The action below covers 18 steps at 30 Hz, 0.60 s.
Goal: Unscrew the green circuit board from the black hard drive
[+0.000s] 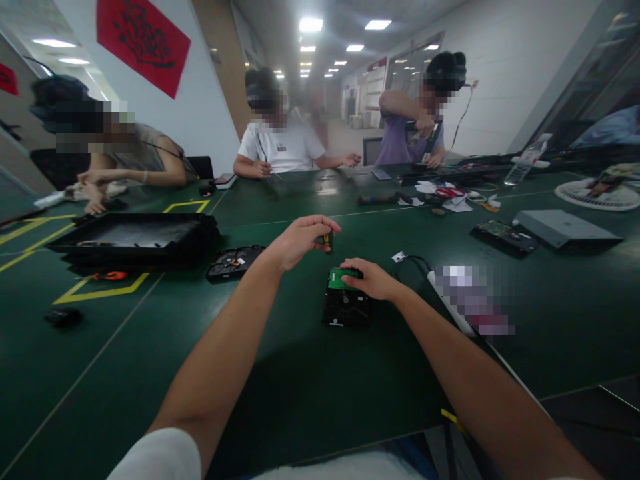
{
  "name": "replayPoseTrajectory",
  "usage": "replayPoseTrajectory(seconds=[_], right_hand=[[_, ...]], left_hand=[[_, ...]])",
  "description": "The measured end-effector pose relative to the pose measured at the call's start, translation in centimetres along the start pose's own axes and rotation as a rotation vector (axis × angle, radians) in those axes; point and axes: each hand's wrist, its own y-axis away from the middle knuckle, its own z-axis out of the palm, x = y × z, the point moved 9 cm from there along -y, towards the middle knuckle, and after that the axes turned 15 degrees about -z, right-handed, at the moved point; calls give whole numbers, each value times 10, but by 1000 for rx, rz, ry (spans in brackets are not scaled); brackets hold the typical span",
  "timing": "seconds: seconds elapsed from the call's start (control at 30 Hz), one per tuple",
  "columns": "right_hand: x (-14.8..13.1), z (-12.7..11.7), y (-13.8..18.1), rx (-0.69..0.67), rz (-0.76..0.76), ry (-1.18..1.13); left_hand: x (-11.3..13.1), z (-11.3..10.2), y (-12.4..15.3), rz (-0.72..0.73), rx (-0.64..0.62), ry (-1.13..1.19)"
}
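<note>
A black hard drive (346, 308) with a green circuit board lies on the green table in front of me. My right hand (374, 279) grips its far right part, with thumb and fingers over the board. Just beyond the drive, my left hand (301, 241) is raised above the table. Its thumb and fingers pinch a small yellow-and-black tool (327, 241) that looks like a screwdriver handle. Its lower end cannot be made out, and it stands apart from the drive.
Left of my arms are another drive (234, 263), a black tray (135, 233) and a small black object (63, 317). A white power strip (450, 303) lies right, with a drive (504, 237) and grey metal case (567, 229) beyond. Several people sit across the table.
</note>
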Motion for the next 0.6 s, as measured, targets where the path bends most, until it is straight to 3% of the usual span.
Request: replayPoseTrajectory(seconds=[0.27,0.6], right_hand=[[6,2,0,22,3,11],[4,3,0,11,-23,-15]], left_hand=[[-3,1,0,-30,-24,63],[2,-13,-1,102,184,-261]])
